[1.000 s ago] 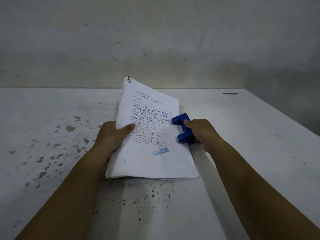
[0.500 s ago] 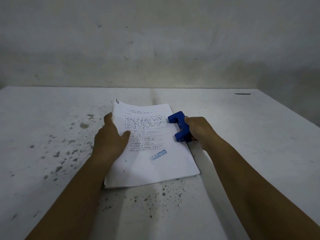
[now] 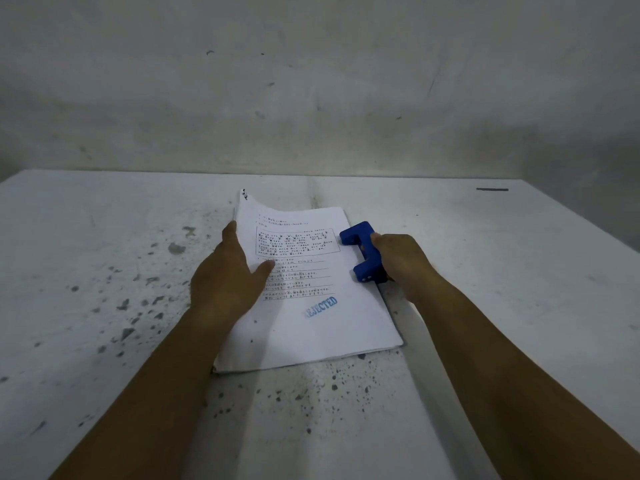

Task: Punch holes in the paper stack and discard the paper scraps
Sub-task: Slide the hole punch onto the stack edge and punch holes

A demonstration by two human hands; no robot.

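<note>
A bare, scuffed grey wall backs a white table (image 3: 485, 271) speckled with dark flecks. At the middle of the tabletop lies the paper stack (image 3: 311, 306), printed text and a blue REJECTED stamp (image 3: 321, 306) facing up, its 11 o'clock corner curling off the surface. On its 3 o'clock edge sits the blue hole punch (image 3: 363, 251), its two lugs lapping over the sheets. The right hand (image 3: 405, 265) is curled around the punch's outer side, holding it against the paper. The left hand (image 3: 228, 282) rests flat on the stack's 9 o'clock edge, fingers open, thumb spread across the text, gripping nothing. No paper scraps show.

This looks like the seating step: the edge is being fed into the punch. Next comes squaring the sheets fully into the slot, then a firm downward press while the left hand keeps the stack from skewing.
</note>
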